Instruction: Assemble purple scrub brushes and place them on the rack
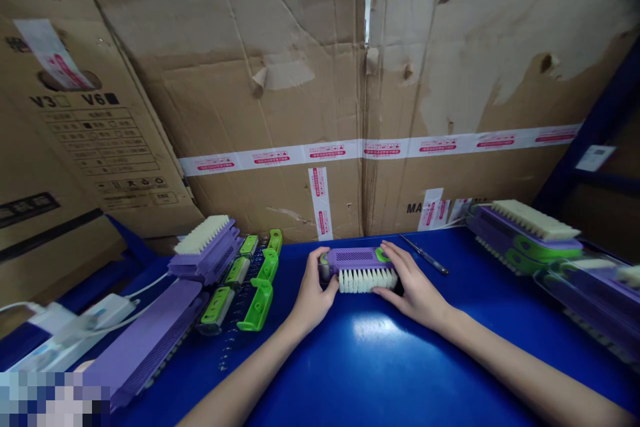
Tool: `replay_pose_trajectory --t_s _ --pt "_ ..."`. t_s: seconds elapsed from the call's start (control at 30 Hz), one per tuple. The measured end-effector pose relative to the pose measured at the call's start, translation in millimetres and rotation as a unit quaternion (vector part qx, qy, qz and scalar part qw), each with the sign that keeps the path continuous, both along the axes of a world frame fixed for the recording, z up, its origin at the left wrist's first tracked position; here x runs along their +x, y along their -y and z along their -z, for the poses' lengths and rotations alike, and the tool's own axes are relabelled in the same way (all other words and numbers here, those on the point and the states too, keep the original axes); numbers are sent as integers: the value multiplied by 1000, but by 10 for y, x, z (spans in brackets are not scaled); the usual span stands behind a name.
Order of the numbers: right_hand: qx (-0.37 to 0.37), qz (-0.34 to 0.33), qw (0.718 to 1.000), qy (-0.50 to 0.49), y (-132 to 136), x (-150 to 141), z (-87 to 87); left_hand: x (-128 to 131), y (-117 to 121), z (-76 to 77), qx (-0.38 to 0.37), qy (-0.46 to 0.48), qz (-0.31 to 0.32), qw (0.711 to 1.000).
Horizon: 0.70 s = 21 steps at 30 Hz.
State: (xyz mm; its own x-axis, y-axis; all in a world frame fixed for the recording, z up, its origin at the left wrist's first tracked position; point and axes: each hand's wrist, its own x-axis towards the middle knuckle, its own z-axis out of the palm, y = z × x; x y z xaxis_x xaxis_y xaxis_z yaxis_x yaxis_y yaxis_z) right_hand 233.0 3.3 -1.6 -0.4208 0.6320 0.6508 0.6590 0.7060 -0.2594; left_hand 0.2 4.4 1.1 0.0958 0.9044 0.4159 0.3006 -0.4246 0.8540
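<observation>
A purple brush with white bristles (357,270) and a green button lies on its side at the back of the blue table (380,360). My left hand (313,293) grips its left end, fingers curled round it. My right hand (413,283) wraps over its right end from above, thumb under the bristles. Both hands hold the same brush against the tabletop.
Purple brush bodies (205,250) and green handle parts (260,287) lie to the left, with a white charger and cable (95,313). More finished brushes (530,233) are stacked at the right. A thin metal tool (425,255) lies behind my right hand. Worn cardboard boxes (280,100) wall the back.
</observation>
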Motion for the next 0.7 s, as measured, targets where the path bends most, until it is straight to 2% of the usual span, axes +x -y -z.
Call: replay_pose_trajectory --t_s 0.37,0.7 --pt "-8 -11 1000 -11 -16 18 8 10 -7 -40 -29 21 -8 999" --pt "0 -12 1000 -10 -9 13 -9 -16 0 -67 -41 45 12 998"
